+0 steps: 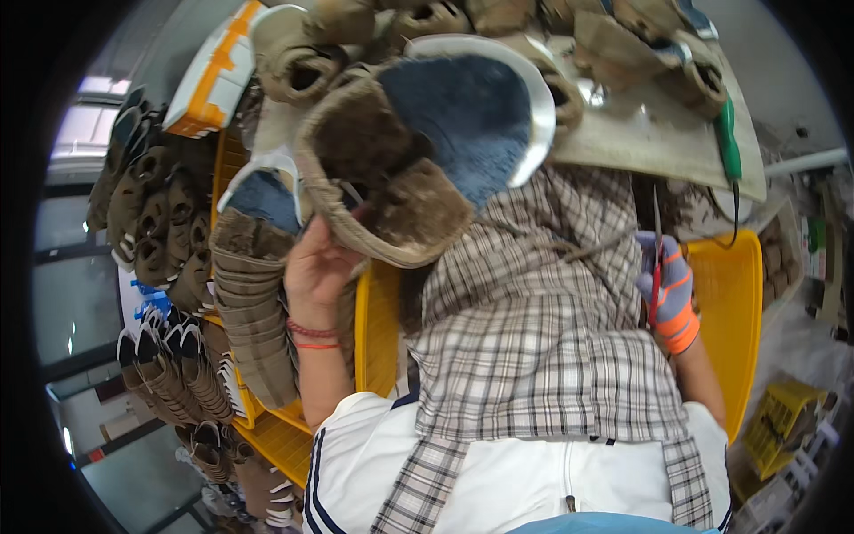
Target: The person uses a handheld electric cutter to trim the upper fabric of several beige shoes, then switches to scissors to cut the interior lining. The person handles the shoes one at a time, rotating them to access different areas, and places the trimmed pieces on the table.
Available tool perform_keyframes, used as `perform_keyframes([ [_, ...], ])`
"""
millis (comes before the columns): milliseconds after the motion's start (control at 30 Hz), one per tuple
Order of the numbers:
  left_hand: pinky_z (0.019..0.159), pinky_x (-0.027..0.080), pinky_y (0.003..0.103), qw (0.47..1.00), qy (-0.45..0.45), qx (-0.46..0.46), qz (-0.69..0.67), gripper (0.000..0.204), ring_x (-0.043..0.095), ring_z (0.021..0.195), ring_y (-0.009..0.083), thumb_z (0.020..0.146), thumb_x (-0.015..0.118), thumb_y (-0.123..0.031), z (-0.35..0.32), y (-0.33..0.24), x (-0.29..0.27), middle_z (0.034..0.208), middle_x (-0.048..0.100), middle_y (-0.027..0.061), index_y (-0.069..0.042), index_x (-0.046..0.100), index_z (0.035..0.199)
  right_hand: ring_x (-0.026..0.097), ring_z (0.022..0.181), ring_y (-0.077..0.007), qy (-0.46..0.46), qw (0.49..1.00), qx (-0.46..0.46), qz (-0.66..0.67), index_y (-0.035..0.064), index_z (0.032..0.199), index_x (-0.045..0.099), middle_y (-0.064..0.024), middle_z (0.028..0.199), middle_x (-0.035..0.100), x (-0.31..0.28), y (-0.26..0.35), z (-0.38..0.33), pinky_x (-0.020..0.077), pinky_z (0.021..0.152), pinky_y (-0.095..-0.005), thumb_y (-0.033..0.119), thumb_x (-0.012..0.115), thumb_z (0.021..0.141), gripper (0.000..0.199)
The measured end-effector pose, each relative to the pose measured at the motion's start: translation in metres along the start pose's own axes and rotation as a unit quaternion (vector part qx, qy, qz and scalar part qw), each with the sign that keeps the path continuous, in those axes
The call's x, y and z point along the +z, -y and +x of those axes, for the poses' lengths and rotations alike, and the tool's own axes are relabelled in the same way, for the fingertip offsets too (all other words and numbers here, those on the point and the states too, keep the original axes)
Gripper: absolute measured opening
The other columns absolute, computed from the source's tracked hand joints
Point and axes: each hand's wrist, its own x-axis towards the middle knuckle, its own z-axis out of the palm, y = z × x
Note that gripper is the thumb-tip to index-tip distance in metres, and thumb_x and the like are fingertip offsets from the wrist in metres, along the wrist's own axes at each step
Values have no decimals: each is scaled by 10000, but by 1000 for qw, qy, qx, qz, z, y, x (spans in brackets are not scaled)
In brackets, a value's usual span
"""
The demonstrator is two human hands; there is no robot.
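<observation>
My bare left hand [322, 267], with red bands at the wrist, grips a brown plush-lined shoe upper [418, 236] by its edge. The upper is raised above the lap, its opening facing me. Blue fleece [471, 116] lines one end, and a white rim [540, 98] curves around it. Part of my left fingers is hidden by the upper. On the right, beside the plaid apron, my right hand [678, 294] wears a purple, grey and orange glove. It is closed on red-handled scissors [656, 280], whose metal tip points away from me.
Brown shoe uppers [614, 49] lie on the pale worktable [614, 142]. A green-handled tool [729, 142] with a cord hangs at its right edge. Stacked uppers [253, 311] stand at left by a yellow crate [378, 329]. Another yellow bin [734, 329] is right; a white-orange box [209, 76] sits far left.
</observation>
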Motion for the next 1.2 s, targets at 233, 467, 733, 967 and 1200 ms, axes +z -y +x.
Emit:
perform_keyframes([
  [233,1043,375,476,974,-10,-166,-156,391,499,1195,299,925,558,-133,9,112,-55,1283,533,159,-16,487,1292,606,753,-283,91,920,-185,-332,95,918,595,-94,817,606,7,45,35,489,650,-357,188,774,669,320],
  [467,1027,403,458,973,-1,-172,-153,348,504,1200,307,900,586,-104,10,131,-87,1255,547,197,5,532,1225,602,794,-269,163,861,-256,-408,101,915,611,-78,852,608,41,43,70,483,731,-362,247,735,703,285],
  [733,989,443,438,978,14,-166,-123,386,537,1158,296,908,565,-97,16,126,-65,1262,544,180,14,487,1270,597,788,-251,210,819,-256,-468,91,927,621,-93,856,598,67,38,88,471,724,-348,307,718,723,313],
  [967,946,499,419,983,-12,-132,-125,402,578,1096,302,946,513,-138,23,130,-59,1342,470,188,3,454,1318,593,775,-249,166,811,-297,-475,93,937,619,-90,844,592,74,25,106,463,703,-346,319,701,745,307],
  [1200,970,481,419,980,-18,-132,-145,388,581,1097,301,953,501,-150,28,130,-57,1343,471,189,0,466,1309,592,761,-238,156,794,-328,-488,92,926,615,-84,826,596,86,13,119,459,688,-342,339,671,772,297],
])
